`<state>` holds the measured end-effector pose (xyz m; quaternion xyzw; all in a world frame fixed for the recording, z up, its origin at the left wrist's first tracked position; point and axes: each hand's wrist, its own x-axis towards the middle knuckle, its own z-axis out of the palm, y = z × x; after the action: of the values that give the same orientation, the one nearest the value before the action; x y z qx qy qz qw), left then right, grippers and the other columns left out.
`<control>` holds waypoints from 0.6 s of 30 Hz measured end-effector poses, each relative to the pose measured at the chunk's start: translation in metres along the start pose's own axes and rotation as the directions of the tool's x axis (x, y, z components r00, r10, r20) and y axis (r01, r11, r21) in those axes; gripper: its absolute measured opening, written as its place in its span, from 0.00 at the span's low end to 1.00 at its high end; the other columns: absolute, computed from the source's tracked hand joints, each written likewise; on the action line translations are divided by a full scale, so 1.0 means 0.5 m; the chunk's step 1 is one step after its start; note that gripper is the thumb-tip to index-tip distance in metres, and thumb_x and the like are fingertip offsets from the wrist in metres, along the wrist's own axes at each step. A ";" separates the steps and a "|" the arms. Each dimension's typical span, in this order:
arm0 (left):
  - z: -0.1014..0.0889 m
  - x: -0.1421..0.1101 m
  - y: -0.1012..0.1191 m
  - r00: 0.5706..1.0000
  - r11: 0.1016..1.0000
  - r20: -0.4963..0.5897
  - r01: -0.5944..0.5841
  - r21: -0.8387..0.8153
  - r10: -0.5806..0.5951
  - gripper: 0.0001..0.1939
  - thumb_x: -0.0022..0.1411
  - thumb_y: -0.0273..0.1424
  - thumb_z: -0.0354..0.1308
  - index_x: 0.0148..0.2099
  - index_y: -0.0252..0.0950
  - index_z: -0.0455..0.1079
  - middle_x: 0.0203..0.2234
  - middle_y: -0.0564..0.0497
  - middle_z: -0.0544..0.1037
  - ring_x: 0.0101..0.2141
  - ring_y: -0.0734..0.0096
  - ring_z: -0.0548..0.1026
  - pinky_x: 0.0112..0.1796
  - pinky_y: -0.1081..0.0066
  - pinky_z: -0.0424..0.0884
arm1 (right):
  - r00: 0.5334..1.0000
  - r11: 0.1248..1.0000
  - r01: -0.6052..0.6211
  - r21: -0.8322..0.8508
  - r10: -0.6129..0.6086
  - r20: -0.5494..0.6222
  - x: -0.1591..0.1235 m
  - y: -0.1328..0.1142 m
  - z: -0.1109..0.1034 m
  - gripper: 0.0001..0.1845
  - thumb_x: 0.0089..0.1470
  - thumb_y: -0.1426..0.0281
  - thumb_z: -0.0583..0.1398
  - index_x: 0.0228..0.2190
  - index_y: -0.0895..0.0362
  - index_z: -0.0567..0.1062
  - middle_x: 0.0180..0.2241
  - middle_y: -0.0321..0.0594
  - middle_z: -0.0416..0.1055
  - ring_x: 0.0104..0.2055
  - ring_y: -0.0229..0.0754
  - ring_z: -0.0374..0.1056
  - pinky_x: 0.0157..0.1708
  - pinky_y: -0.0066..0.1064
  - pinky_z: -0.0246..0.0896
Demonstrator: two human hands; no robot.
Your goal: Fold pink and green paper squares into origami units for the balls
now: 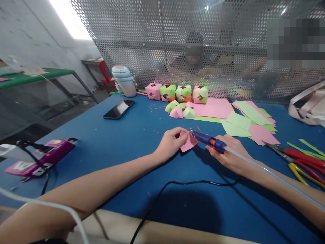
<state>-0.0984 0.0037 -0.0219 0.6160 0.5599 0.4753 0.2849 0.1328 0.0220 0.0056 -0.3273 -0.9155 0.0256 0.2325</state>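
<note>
Blue table (142, 125), and your left grip (169, 143) edge-pinches pink paper (188, 144), likely light, crease-prone; right grip (233, 152) wraps the glue gun (203, 138).

one head-worn camera looks forward and down, from near, across the blue table (122, 139).

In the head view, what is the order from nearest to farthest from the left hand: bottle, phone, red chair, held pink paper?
From the left hand:
1. Held pink paper: between thumb and fingers.
2. Phone: ahead, to the left.
3. Bottle: behind the phone.
4. Red chair: background, left.
</note>
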 end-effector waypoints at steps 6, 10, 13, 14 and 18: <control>0.002 0.000 0.000 1.000 1.000 0.016 0.004 -0.012 -0.003 0.11 0.59 0.35 0.55 0.35 0.34 0.74 0.21 0.55 0.70 0.23 0.77 0.64 0.25 0.77 0.60 | 1.000 0.999 0.026 -0.025 -0.026 0.002 -0.002 -0.001 0.004 0.13 0.61 0.61 0.52 0.28 0.55 0.66 0.25 0.37 0.70 0.28 0.40 0.63 0.32 0.32 0.54; 0.002 0.000 -0.001 1.000 1.000 0.013 0.003 -0.020 -0.003 0.12 0.59 0.36 0.55 0.35 0.34 0.74 0.22 0.55 0.70 0.24 0.77 0.64 0.25 0.77 0.60 | 0.999 0.999 0.025 -0.043 -0.026 -0.022 -0.003 0.000 0.010 0.12 0.61 0.62 0.52 0.29 0.55 0.66 0.26 0.37 0.71 0.27 0.40 0.63 0.32 0.32 0.54; 0.002 0.001 -0.002 1.000 1.000 0.016 -0.002 -0.017 0.002 0.11 0.59 0.35 0.55 0.35 0.34 0.75 0.22 0.55 0.70 0.24 0.77 0.64 0.25 0.77 0.59 | 0.999 0.999 0.032 -0.043 -0.033 -0.025 -0.003 -0.001 0.012 0.12 0.60 0.62 0.53 0.29 0.55 0.67 0.26 0.37 0.71 0.28 0.40 0.64 0.33 0.32 0.55; 0.002 0.001 -0.002 1.000 1.000 0.018 -0.004 -0.014 0.004 0.11 0.59 0.35 0.55 0.35 0.34 0.75 0.21 0.55 0.70 0.24 0.77 0.63 0.25 0.77 0.59 | 0.999 0.998 0.038 -0.044 -0.039 -0.029 -0.003 -0.002 0.013 0.12 0.60 0.62 0.53 0.29 0.55 0.67 0.26 0.37 0.71 0.28 0.40 0.64 0.33 0.32 0.55; 0.002 0.001 -0.002 1.000 1.000 0.012 -0.004 -0.007 0.004 0.11 0.59 0.35 0.55 0.35 0.34 0.74 0.23 0.55 0.71 0.25 0.77 0.65 0.26 0.77 0.60 | 0.999 0.999 0.022 -0.046 -0.023 -0.043 -0.004 -0.001 0.012 0.11 0.60 0.62 0.53 0.29 0.55 0.67 0.26 0.37 0.71 0.28 0.39 0.64 0.33 0.32 0.55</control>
<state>-0.0980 0.0047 -0.0228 0.6190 0.5552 0.4741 0.2895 0.1312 0.0211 -0.0007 -0.3226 -0.9143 -0.0047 0.2450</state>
